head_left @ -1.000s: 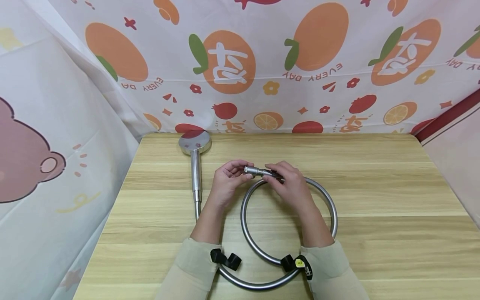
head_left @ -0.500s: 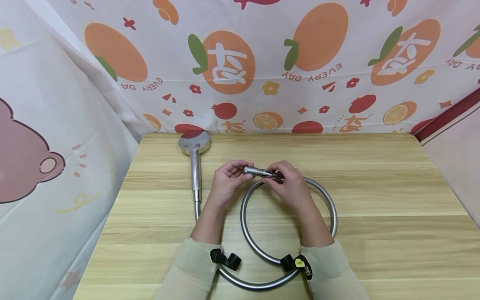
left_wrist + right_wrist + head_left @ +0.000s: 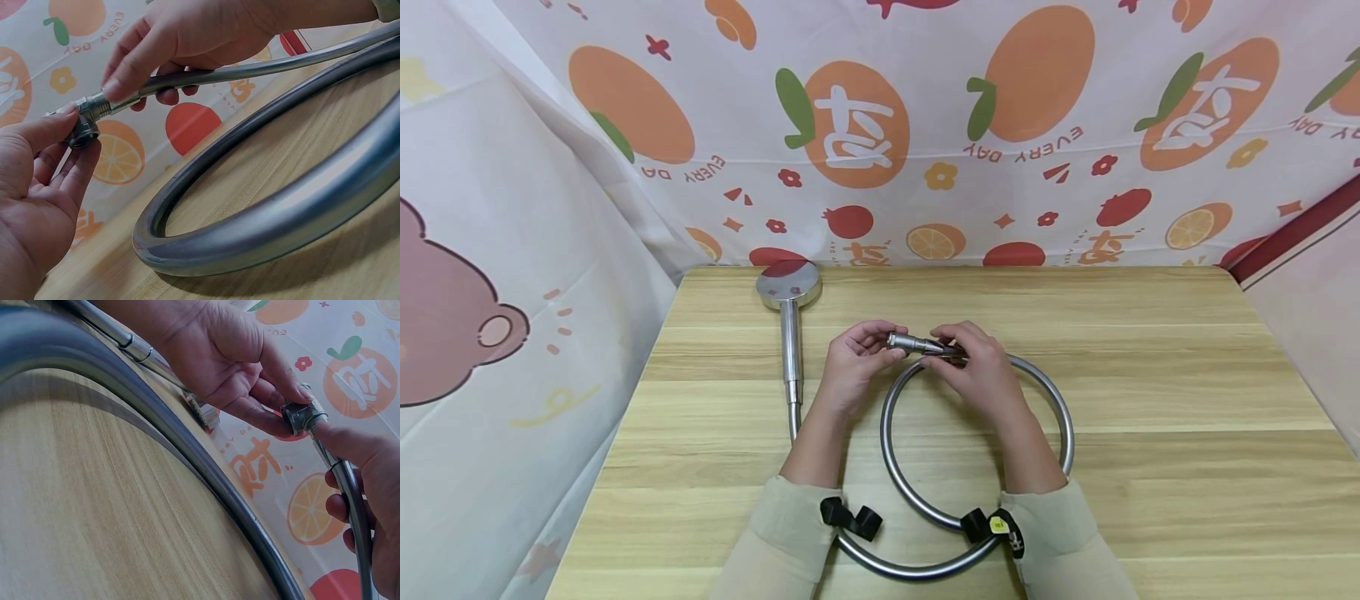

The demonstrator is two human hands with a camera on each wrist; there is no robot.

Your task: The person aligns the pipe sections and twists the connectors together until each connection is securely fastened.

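My left hand pinches a small metal tee fitting between thumb and fingers. A stretch of thread shows on the fitting in the left wrist view, on the side toward the hose. From the other side my right hand grips the end of a silver shower hose, thumb and fingers close around its end connector. Fitting and hose end are in line, held above the table. The rest of the hose loops below and between my forearms. At the back left lies a chrome handheld shower head.
The wood-grain table reaches back to a fruit-print cloth. Another cloth with a pink cartoon figure hangs at the left. Black camera mounts are strapped on both wrists, and the hose passes close to them.
My right thumb and fingers have shifted on the hose end, the index finger curling in. The left hand, fitting and hose loop hold their places.
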